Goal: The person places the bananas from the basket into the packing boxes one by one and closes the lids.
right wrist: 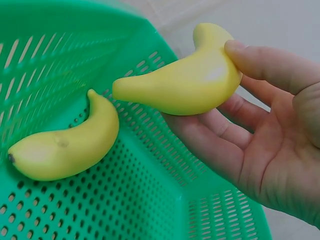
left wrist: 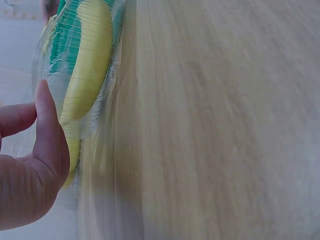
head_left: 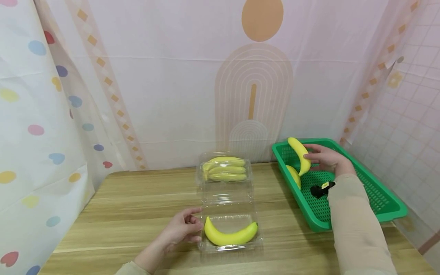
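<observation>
My right hand (head_left: 323, 157) pinches a yellow banana (head_left: 301, 156) above the green basket (head_left: 311, 219), the thumb on one side and the fingers on the other. Below it, a second banana (right wrist: 70, 142) lies inside the basket. At the table's front, my left hand (head_left: 183, 228) is at the left side of an uncovered clear plastic box (head_left: 228, 248), fingertips touching or very near its edge. One banana (head_left: 231, 236) lies curved in that box. Behind it, several bananas (head_left: 227, 169) sit together in clear plastic.
A black item with a yellow label (head_left: 322, 190) shows at the right wrist, over the basket. The wooden table (head_left: 144, 206) runs back to a patterned curtain (head_left: 165, 95). A dotted curtain (head_left: 38, 152) hangs at the left.
</observation>
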{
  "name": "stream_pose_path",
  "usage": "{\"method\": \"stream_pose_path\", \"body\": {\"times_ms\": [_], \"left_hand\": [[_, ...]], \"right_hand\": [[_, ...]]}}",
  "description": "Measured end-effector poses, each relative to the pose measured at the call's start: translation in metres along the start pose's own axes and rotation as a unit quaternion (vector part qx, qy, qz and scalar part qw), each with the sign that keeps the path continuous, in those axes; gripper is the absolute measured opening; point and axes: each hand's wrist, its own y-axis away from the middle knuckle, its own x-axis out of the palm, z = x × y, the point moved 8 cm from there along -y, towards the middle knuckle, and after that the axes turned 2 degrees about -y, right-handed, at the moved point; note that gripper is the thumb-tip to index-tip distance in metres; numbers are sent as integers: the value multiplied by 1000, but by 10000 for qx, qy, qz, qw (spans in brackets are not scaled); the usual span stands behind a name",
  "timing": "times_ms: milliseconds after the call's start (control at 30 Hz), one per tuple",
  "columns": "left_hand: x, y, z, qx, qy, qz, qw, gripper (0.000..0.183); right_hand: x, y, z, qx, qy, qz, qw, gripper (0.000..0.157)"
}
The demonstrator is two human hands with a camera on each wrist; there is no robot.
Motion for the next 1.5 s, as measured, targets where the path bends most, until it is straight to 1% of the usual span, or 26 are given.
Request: {"method": "stream_pose_path", "body": {"times_ms": [200,300,433,533,733,833,1167,1333,1500], "left_hand": [[1,-1,-1,23,-1,-3,10000,70],[2,-1,-2,2,20,16,10000,69],[2,0,-3,17,10,24,10000,69],[3,0,-4,48,0,9,10000,70],[3,-1,-3,13,3,-41,10000,69],[3,-2,-3,18,-4,-47,10000,70],[4,-3,-2,8,10,-18,10000,70],[4,-2,-2,35,5,-22,10000,70],[4,-3,-2,18,19,-57,10000,70]], "right_hand": [[0,0,15,-188,-81,-28,9998,72],[2,1,22,-275,-9,1,9996,72],[7,2,32,-356,130,81,9992,73],[11,2,39,-436,130,141,9989,72],[20,0,52,-621,235,301,9973,71],[26,1,58,-739,317,398,9960,70],[48,4,75,-951,229,596,9934,65],[63,8,85,-1076,432,743,9905,64],[77,7,90,-1105,701,864,9876,64]]}}
